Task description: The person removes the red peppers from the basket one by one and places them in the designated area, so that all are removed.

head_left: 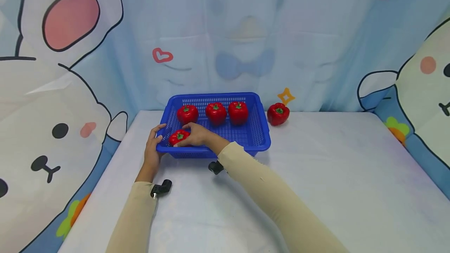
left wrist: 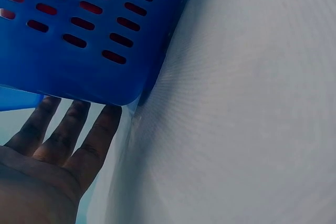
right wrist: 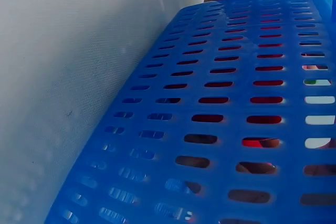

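Note:
A blue slotted plastic basket stands on the table with several red bell peppers inside. My right hand reaches over its front rim and grips a bell pepper in the front left corner, thumb at the near side and fingers at the far side. My left hand touches the basket's left end; its fingers extend fairly straight against the end wall. Three more bell peppers sit along the back: a left one, a middle one and a right one. The basket's front wall hides most of the right hand in the right wrist view.
Another red bell pepper lies on the white table, just right of the basket. A blue cartoon-print curtain hangs behind the table's back edge. Small black wrist cameras are worn on both sleeves.

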The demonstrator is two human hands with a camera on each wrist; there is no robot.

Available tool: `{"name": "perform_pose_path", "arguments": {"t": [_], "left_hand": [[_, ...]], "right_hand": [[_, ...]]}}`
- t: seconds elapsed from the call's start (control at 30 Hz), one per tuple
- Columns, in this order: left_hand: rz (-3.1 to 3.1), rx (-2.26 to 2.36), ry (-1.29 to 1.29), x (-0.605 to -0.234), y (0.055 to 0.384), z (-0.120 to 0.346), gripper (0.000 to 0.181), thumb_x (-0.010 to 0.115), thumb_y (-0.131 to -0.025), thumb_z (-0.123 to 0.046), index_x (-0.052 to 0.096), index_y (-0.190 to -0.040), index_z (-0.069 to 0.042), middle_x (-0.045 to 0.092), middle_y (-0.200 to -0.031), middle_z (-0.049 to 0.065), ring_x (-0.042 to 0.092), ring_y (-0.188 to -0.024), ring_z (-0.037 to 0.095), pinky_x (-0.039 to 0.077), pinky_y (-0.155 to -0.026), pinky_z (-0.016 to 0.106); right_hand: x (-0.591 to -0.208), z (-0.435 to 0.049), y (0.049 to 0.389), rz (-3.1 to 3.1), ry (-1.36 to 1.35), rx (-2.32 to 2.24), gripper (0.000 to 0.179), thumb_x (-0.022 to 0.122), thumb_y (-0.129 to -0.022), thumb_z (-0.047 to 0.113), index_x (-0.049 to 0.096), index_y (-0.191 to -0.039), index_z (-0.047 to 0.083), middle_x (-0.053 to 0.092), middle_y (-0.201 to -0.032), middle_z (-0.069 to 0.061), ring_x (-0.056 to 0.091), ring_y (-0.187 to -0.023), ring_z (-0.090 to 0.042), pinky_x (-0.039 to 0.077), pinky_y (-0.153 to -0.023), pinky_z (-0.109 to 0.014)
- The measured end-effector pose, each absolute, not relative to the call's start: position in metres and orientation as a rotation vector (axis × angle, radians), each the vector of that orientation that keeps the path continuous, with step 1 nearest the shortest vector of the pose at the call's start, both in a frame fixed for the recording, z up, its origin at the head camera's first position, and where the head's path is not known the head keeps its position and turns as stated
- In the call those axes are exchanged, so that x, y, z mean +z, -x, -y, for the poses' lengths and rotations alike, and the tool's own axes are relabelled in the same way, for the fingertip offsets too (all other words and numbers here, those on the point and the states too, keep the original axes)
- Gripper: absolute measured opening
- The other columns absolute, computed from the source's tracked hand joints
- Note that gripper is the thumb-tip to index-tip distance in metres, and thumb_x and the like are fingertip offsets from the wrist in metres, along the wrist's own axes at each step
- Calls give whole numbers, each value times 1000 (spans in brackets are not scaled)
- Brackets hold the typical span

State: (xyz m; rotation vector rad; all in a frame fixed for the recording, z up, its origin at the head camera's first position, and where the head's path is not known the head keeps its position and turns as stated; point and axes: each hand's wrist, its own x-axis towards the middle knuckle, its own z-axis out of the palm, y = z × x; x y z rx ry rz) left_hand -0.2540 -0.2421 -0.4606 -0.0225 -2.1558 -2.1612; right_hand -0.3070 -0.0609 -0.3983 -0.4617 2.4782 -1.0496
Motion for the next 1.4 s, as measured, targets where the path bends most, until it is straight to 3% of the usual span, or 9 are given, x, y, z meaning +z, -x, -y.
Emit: {"name": "perform_pose_path", "arguments": {"t": [0.5,0.73,0.97,1.2,1.4], "left_hand": [[2136,-2141,75,-462,255,249,49,29,-99,-26,37,-148,-25,22,-162,3,31,-145,33,32,-113,57],[2118,-2141,70,-462,254,251,50,29,-99,-26,36,-148,-23,25,-161,4,36,-141,33,33,-112,57],[2079,-2183,74,-464,257,247,49,30,-99,-23,37,-147,-20,28,-159,4,40,-139,30,47,-100,32],[2070,-2193,96,-466,260,245,48,30,-99,-23,38,-146,-18,31,-158,5,43,-136,32,47,-102,38],[2007,-2235,118,-465,261,246,47,32,-98,-22,39,-144,-14,36,-153,10,46,-127,32,51,-86,28]], "right_hand": [[-396,64,304,-2475,430,-1114,76,82,-77,37,43,-134,5,54,-131,-16,54,-119,-30,45,-105,-44],[-395,65,305,-2477,460,-1141,64,75,-81,34,48,-129,2,60,-126,-16,56,-113,-28,46,-103,-43],[-397,59,304,-2512,431,-1265,66,72,-83,33,47,-137,5,60,-129,-14,60,-113,-28,53,-94,-41],[-395,51,304,-2567,375,-1484,63,73,-82,30,48,-138,15,56,-137,-12,58,-121,-31,52,-96,-46],[-390,41,303,-2472,355,-1738,58,73,-82,24,46,-133,17,50,-139,-11,55,-123,-32,52,-96,-46]]}}
